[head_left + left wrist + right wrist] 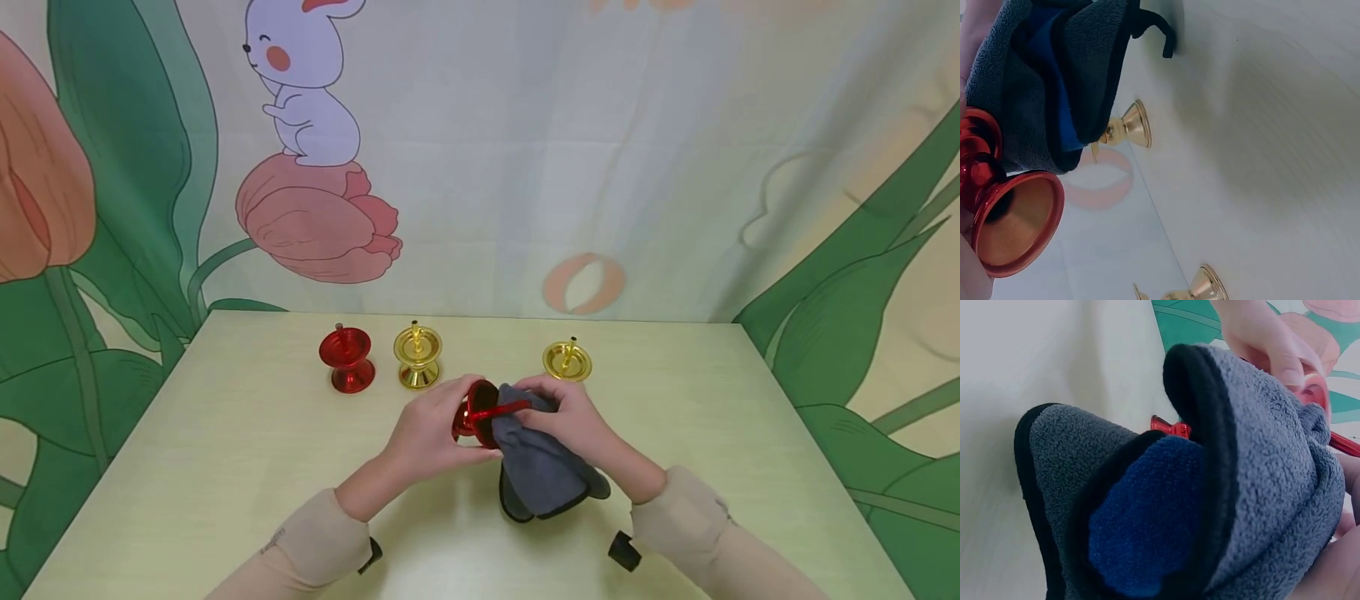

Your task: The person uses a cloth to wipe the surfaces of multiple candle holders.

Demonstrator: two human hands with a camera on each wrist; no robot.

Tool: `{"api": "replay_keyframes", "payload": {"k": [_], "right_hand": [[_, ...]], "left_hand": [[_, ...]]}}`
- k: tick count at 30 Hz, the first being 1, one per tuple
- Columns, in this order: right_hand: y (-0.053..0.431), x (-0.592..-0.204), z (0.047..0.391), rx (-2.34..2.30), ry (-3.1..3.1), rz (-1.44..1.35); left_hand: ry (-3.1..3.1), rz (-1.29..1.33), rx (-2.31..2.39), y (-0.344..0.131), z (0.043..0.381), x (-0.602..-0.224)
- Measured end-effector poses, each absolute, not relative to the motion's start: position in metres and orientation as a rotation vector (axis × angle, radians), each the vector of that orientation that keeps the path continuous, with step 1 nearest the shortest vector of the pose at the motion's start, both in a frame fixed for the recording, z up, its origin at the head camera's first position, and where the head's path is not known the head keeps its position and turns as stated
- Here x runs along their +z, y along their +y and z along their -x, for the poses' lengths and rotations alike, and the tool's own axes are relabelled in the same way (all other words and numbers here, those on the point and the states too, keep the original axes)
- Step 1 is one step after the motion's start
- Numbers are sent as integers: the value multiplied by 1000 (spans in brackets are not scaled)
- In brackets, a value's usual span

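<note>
My left hand (423,433) grips a shiny red metal candle holder (463,423), tipped on its side with its cup facing right. A thin red stem (506,410) sticks out of that cup toward my right hand (568,417). The right fingers pinch a grey cloth (543,475) against the cup's rim, and most of the cloth hangs below. In the left wrist view the holder's flared, hollow foot (1019,225) shows beside the cloth (1019,119). A blue side of the cloth (1154,512) appears in the right wrist view. My right fingertips are partly hidden by the cloth.
Toward the table's back stand a red candle holder (347,354) and a gold one (417,354) at left. Another gold holder (567,360) stands behind my right hand. A printed curtain (480,167) hangs along the pale table's (225,467) back edge.
</note>
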State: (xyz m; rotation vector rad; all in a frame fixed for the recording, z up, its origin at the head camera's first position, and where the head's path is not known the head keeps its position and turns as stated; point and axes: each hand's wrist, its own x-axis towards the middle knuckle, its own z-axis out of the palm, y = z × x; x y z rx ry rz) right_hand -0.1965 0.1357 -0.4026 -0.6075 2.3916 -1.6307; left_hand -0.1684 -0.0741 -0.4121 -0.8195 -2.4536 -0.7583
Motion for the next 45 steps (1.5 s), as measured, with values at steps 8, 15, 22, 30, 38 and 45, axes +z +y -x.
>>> {"api": "replay_keyframes", "payload": {"k": [8, 15, 22, 30, 38, 45], "right_hand": [[131, -402, 196, -1612, 2435, 600], [132, -397, 195, -1628, 2408, 636], [135, -394, 194, -1679, 2346, 691], [136, -391, 193, -1741, 2287, 672], [137, -392, 191, -1804, 2234, 659], [139, -397, 191, -1842, 2212, 583]], "left_hand": [[-2448, 827, -814, -70, 165, -409], [-2634, 796, -1061, -70, 163, -399], [-2700, 738, -1280, -70, 163, -394], [-2516, 696, -1767, -69, 161, -402], [-2426, 563, -1824, -63, 154, -398], [-2426, 552, -1787, -64, 149, -387]]}}
